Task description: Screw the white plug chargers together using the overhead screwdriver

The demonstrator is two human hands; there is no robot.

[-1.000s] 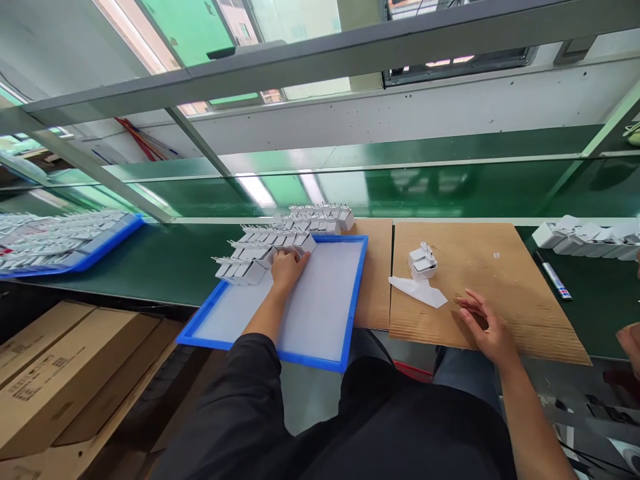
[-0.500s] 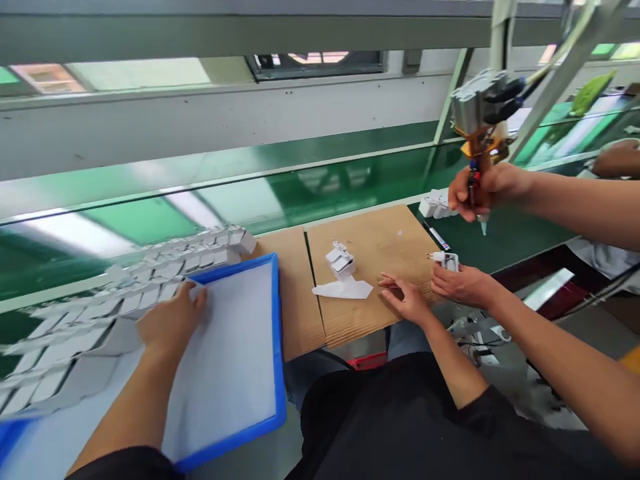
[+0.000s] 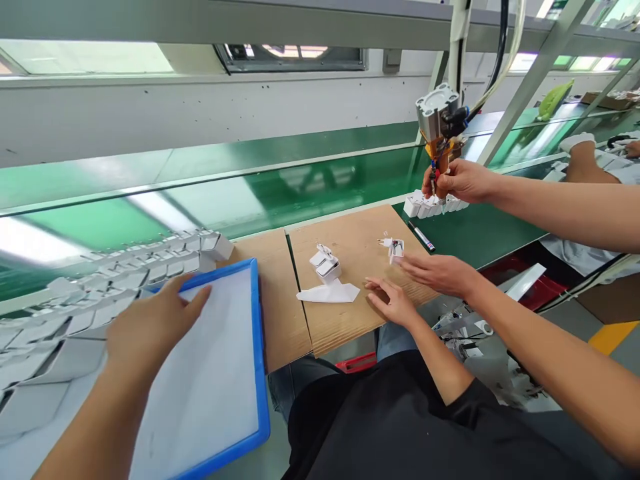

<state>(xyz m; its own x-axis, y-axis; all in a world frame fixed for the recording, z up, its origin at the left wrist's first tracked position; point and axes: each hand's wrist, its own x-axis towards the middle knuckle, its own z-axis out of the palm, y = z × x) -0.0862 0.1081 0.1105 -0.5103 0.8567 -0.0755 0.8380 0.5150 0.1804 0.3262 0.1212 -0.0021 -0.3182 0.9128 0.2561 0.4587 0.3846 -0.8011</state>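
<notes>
My left hand [image 3: 150, 320] reaches over the blue-rimmed tray [image 3: 262, 373], beside rows of white plug adapters [image 3: 80, 350]. Thumb and forefinger are apart with nothing visible between them; the other fingers are partly hidden. My right hand [image 3: 393, 301] rests by the near edge of the cardboard [image 3: 360, 240], fingers loosely spread and holding nothing. Left of it, a white adapter [image 3: 327, 267] stands with a white paper piece [image 3: 330, 292] in front. Another white adapter with pins [image 3: 395, 251] is at the fingertips of a co-worker's hand [image 3: 440, 273].
From the right, a co-worker's other hand [image 3: 463, 181] grips a hanging tool [image 3: 437, 120] with cables. Beneath it stands a row of white adapters [image 3: 423, 205], with a marker pen [image 3: 421, 236] nearby. A metal beam [image 3: 300, 23] crosses above the green bench [image 3: 325, 143].
The co-worker's lower hand has brought the adapter left over the cardboard and its fingers have straightened. The tool has come down. My left thumb has spread from the fingers; the view has shifted somewhat.
</notes>
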